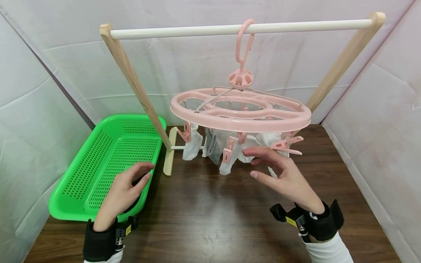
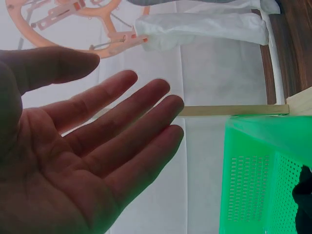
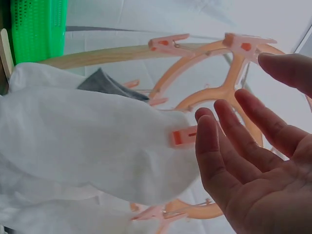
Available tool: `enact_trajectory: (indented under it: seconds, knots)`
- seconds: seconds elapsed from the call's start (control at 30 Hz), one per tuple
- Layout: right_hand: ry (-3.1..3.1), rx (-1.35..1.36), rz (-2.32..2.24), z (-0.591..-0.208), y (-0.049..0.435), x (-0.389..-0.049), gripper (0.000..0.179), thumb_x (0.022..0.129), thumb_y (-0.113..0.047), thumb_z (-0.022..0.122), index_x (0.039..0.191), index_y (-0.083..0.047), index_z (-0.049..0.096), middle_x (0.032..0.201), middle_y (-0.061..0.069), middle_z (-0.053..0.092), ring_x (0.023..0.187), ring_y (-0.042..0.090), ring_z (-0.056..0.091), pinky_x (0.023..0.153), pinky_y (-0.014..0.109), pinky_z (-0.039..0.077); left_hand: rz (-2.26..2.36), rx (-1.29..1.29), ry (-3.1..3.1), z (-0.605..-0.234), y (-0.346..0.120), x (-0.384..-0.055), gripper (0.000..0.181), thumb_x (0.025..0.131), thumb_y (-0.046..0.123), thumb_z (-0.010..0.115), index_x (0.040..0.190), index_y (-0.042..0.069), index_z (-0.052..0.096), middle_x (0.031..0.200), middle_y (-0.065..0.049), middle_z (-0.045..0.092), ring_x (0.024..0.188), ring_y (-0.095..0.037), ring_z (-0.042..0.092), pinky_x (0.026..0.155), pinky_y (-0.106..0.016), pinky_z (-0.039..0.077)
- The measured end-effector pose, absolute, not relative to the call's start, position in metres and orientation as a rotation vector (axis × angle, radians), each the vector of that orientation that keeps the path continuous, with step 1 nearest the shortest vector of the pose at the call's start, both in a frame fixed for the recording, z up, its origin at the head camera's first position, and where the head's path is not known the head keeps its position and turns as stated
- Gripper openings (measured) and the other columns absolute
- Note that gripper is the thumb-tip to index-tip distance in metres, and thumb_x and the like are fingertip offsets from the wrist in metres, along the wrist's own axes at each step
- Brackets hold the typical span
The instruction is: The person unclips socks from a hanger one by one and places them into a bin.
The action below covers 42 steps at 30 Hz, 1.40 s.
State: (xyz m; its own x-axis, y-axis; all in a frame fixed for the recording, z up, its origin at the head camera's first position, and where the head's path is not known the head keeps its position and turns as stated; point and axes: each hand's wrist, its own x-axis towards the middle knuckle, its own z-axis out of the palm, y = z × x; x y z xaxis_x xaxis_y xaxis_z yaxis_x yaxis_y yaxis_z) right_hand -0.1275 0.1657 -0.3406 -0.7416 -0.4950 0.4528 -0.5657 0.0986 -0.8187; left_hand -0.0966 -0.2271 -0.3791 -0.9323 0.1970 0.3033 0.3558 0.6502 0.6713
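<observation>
A white sock [image 1: 225,168] hangs from a pink clip [image 1: 227,155] at the front of a round pink drying rack [image 1: 240,126], above the far half of the dark wooden counter [image 1: 210,219]; the right hand [image 1: 283,171] is just beside it, thumb and gently bent fingers spread apart; whether a fingertip touches the sock or its clip I cannot tell. Another white sock [image 1: 192,146] hangs under the rack's left side, with a grey sock [image 1: 214,148] between the two; more white fabric hangs behind and to the right, near a pair of pink clips [image 1: 286,144] that jut toward the counter's right edge. The rack's hook [image 1: 241,40] loops over a white rod [image 1: 184,32], which wooden legs [image 1: 131,78] carry at both ends. The left hand [image 1: 123,191] hovers over the right side of a green basket [image 1: 54,208], its fingers relaxed and its thumb held apart; the basket stands along the counter's left edge; a black item [image 2: 303,204] shows inside it, partly cut off in the left wrist view. Pale cloth walls [image 1: 378,109] surround the counter.
</observation>
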Motion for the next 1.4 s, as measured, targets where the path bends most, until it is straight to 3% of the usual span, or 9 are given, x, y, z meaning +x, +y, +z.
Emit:
enact_trajectory:
  seconds: [0.43,0.73,1.13,1.4]
  knots:
    - [-2.182,1.062,1.691,-0.320,0.171,-0.141,0.046,0.084,0.016,0.063,0.129,0.009,0.052,0.126,0.018,0.057,0.117,0.024,0.054,0.096,0.030,0.044,-1.131,-0.449,-2.732,-0.383,-0.228,-0.093,0.026,0.097,0.007,0.059,0.122,0.009,0.061,0.118,-0.010,0.066,0.108,-0.027,0.061,0.082,-0.044,0.049]
    - [-2.399,0.879,1.619,-0.307,0.172,-0.145,0.051,0.087,0.009,0.065,0.135,-0.003,0.051,0.128,0.005,0.055,0.116,0.025,0.054,0.097,0.026,0.043,-1.110,-0.537,-2.715,-0.387,-0.229,-0.092,0.026,0.096,0.005,0.059,0.122,0.008,0.060,0.116,-0.006,0.065,0.108,-0.024,0.061,0.081,-0.041,0.050]
    - [-2.435,1.076,1.668,-0.289,0.175,-0.166,0.059,0.086,0.015,0.062,0.140,0.000,0.043,0.136,0.009,0.045,0.120,0.018,0.051,0.100,0.032,0.041,-1.124,-0.591,-2.669,-0.389,-0.225,-0.092,0.028,0.095,0.002,0.060,0.122,0.009,0.060,0.115,-0.005,0.065,0.105,-0.022,0.062,0.079,-0.039,0.050]
    - [-2.488,1.015,1.616,-0.283,0.176,-0.174,0.049,0.088,0.010,0.062,0.134,0.003,0.046,0.128,0.014,0.050,0.112,0.018,0.054,0.095,0.026,0.044,-1.166,-0.618,-2.657,-0.391,-0.219,-0.090,0.026,0.095,0.002,0.059,0.120,0.009,0.061,0.112,-0.003,0.066,0.102,-0.022,0.063,0.078,-0.037,0.050]
